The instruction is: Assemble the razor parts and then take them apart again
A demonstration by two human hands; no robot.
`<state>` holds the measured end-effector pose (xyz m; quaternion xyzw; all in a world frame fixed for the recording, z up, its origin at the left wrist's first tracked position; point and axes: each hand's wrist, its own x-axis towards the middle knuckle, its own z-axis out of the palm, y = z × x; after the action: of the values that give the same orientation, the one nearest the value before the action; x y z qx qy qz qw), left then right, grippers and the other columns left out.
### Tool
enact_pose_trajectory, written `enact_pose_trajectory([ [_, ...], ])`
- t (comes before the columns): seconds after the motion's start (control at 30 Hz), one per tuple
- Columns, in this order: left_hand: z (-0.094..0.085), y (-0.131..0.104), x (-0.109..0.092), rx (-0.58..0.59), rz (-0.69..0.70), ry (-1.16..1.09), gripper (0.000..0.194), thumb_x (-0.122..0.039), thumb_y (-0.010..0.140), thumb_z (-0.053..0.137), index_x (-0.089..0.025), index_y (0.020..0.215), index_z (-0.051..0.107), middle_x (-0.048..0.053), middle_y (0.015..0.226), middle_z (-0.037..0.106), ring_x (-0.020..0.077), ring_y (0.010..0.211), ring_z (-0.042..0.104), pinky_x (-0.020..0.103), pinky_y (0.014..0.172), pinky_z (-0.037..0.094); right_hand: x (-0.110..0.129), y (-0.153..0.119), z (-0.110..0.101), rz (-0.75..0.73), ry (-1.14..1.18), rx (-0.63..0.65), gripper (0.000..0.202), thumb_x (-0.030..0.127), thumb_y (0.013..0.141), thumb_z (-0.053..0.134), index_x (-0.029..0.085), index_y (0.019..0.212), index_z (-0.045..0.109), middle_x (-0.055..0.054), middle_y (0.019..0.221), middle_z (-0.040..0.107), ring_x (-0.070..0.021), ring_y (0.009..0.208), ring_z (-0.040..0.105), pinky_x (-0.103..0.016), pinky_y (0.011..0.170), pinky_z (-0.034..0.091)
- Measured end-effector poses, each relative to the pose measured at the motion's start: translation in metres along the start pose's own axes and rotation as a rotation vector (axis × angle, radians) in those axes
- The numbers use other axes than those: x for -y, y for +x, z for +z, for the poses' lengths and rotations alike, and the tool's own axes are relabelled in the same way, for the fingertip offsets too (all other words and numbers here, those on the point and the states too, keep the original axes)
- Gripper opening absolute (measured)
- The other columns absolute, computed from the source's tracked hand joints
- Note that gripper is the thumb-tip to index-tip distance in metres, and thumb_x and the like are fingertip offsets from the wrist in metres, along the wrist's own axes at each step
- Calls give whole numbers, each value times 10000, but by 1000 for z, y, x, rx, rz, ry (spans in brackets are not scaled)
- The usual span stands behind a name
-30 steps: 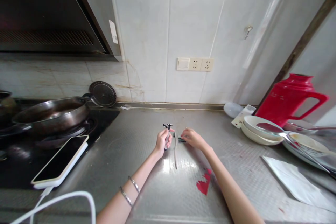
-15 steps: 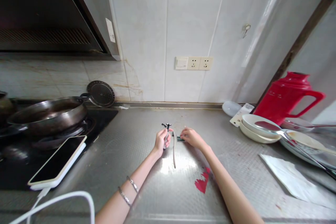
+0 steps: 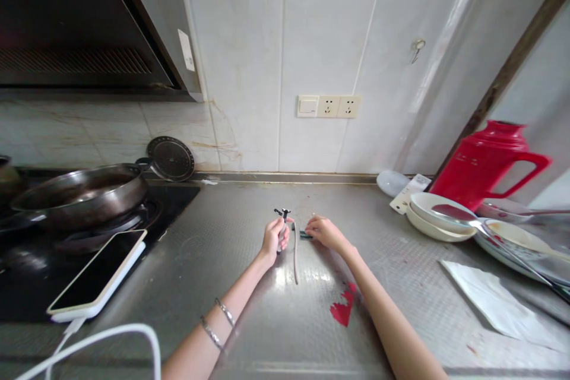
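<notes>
My left hand is closed around the grey handle of a small black tool with a T-shaped head; its exact kind is unclear. It is held upright above the counter, head upward. My right hand is low over the counter, fingers bent together on a small dark green flat piece whose right end they hide. Between the hands lies a thin greyish stick or tube with a dark upper end, pointing toward me. A torn red scrap rests nearer me, beside my right forearm.
On the left are a stove with a steel pan and a phone with a white cable. On the right stand a red thermos jug, stacked bowls, plates and a white napkin. Wall sockets are behind the metal counter.
</notes>
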<state>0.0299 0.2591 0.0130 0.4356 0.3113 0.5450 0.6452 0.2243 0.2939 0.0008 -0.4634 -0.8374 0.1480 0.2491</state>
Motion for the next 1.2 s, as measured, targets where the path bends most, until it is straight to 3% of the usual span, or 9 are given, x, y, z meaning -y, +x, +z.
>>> enact_pose_trajectory([
  [0.6,1,-1,-1,-13,-12,-1,352,-458,752,542,-127,868,555,-73,474,390,26,312,267,166,315,184,1,0,2,23,-82,15,244,283,830,481,181,732,680,-63,848,641,-146,817,570,-210,737,402],
  [0.87,0,0,1,-10,-7,-5,356,-462,755,538,-126,868,563,-70,471,396,27,310,277,167,319,182,-3,2,-2,-8,-8,76,233,267,814,490,188,768,704,-66,882,669,-159,846,586,-230,774,414],
  [1.07,0,0,0,-18,-5,-5,357,-460,749,546,-123,865,568,-71,471,395,26,310,276,167,317,185,-10,1,-6,-40,31,-31,221,214,798,491,174,817,707,-78,917,661,-165,853,588,-250,768,426],
  [1.2,1,0,-1,-21,-2,-5,351,-456,750,543,-123,858,566,-73,466,391,27,306,272,170,313,184,-10,0,-5,-52,2,0,206,218,796,504,188,802,708,-73,927,648,-159,865,580,-253,795,420],
])
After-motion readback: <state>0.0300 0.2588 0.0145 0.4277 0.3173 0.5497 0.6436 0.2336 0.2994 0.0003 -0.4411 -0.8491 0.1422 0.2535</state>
